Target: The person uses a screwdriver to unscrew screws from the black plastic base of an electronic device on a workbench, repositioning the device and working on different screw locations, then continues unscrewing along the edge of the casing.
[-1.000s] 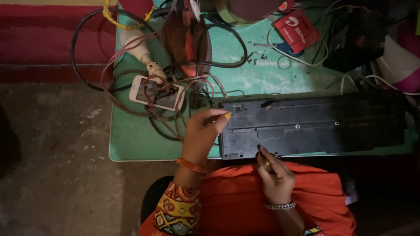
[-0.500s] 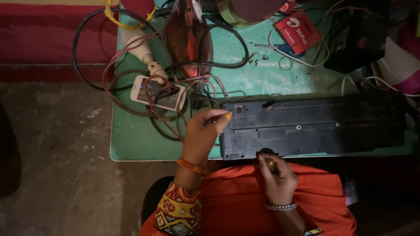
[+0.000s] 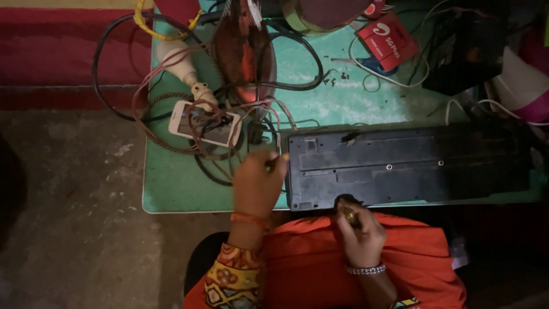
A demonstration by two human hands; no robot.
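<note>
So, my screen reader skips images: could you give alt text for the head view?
A person's left hand rests at the left end of a long black panel on a green table, while the right hand grips a small tool at its near edge. A phone lies among tangled cables.

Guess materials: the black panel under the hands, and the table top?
Black panel: likely moulded plastic, matte and dusty, with ribs and screw holes. Table top: green painted or laminated surface, scuffed and whitish where worn; what lies beneath cannot be told.

Bare green tabletop (image 3: 177,189) lies left of the keyboard (image 3: 406,166); tangled wires (image 3: 217,131) apparently crowd behind.
</note>
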